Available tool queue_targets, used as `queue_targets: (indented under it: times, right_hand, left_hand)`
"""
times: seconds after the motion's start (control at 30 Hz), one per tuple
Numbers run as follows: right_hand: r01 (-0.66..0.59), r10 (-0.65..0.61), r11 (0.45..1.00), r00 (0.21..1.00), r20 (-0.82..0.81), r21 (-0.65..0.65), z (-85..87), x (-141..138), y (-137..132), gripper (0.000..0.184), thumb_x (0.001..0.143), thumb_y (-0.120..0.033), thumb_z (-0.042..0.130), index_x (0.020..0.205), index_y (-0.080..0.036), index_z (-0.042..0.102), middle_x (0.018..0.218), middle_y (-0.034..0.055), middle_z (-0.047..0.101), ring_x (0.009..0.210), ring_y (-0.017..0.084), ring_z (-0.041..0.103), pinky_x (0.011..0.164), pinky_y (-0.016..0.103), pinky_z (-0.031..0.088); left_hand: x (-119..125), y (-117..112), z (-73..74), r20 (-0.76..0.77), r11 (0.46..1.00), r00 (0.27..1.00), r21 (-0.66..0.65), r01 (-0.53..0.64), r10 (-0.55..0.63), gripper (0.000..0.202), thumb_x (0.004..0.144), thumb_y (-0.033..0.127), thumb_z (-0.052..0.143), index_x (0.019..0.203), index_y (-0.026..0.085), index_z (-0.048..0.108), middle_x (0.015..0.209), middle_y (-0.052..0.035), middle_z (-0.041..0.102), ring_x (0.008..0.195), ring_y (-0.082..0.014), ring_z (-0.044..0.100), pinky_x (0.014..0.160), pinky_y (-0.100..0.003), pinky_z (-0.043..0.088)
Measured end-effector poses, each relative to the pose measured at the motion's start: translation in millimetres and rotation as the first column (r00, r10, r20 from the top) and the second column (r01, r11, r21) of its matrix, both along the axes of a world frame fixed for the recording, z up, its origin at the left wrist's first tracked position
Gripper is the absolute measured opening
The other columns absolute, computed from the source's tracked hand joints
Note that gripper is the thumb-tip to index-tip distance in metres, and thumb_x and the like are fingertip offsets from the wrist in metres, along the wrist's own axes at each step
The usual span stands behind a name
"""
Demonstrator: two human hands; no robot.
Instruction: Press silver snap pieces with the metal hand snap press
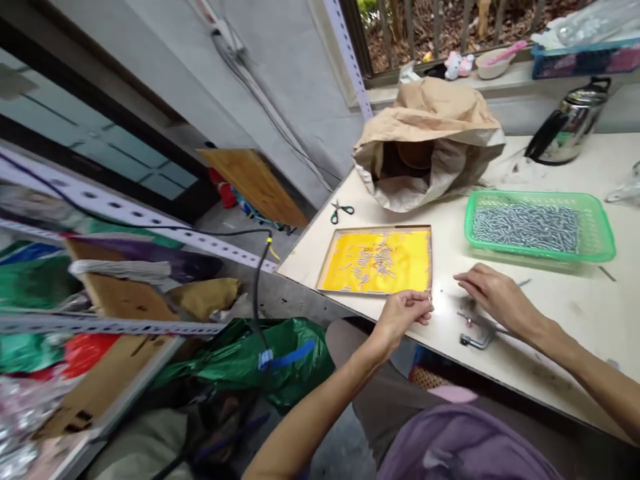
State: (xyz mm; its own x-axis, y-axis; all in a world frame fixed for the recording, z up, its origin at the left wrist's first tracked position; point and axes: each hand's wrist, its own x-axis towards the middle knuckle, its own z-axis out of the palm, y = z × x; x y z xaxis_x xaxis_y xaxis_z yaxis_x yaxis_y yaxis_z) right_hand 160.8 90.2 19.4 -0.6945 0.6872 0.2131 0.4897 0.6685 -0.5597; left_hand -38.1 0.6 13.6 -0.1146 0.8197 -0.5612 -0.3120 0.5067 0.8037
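Observation:
My left hand is closed in a pinch at the near right corner of a shallow tray with a yellow bottom. Whatever sits between its fingertips is too small to make out. Many small metal pins lie scattered in the tray. My right hand hovers to the right, fingers pressed together and partly blurred; I cannot make out what they hold. Just below it, a small metal clamp-like tool is at the table's front edge. A green plastic basket full of silvery metal pieces stands beyond my right hand.
Green-handled scissors lie behind the tray. An open brown paper bag and a metal kettle stand farther back on the table. A purple shelf frame and green plastic bags are to the left.

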Motion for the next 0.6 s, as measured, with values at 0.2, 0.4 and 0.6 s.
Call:
queue_targets:
  times: [0.2, 0.4, 0.6]
  right_hand:
    - [0.123, -0.111, 0.991, 0.977, 0.181, -0.053, -13.0, 91, -52, 0.044, 0.101, -0.042, 0.025, 0.102, -0.022, 0.064, 0.087, 0.0071, 0.059, 0.070, 0.018, 0.062, 0.060, 0.030, 0.050]
    - [0.168, -0.174, 0.985, 0.966, 0.192, 0.047, -37.1, 108, -75, 0.034, 0.100, -0.027, 0.028, 0.105, -0.018, 0.061, 0.084, 0.0072, 0.058, 0.071, 0.019, 0.060, 0.057, 0.029, 0.047]
    - [0.150, -0.150, 0.989, 0.972, 0.181, 0.015, -40.2, 110, -76, 0.033, 0.086, -0.003, 0.031, 0.095, -0.019, 0.059, 0.081, 0.0058, 0.058, 0.069, 0.016, 0.056, 0.056, 0.026, 0.043]
  left_hand:
    - [52, 5, -21.7, -0.182, 0.954, 0.946, -0.188, 0.235, -0.269, 0.018, 0.069, 0.022, 0.078, 0.076, 0.009, 0.068, 0.055, 0.0029, 0.057, 0.049, -0.0058, 0.048, 0.044, -0.016, 0.033]
    - [65, 14, -22.5, -0.343, 0.887, 0.832, -0.321, 0.332, -0.435, 0.016, 0.073, 0.023, 0.072, 0.076, 0.008, 0.071, 0.050, 0.0057, 0.052, 0.043, -0.0039, 0.037, 0.043, -0.018, 0.027]
    - [69, 15, -14.1, -0.411, 0.826, 0.735, -0.430, 0.366, -0.539, 0.013, 0.076, 0.021, 0.068, 0.075, 0.008, 0.070, 0.044, 0.0076, 0.045, 0.039, -0.0048, 0.036, 0.041, -0.018, 0.024]
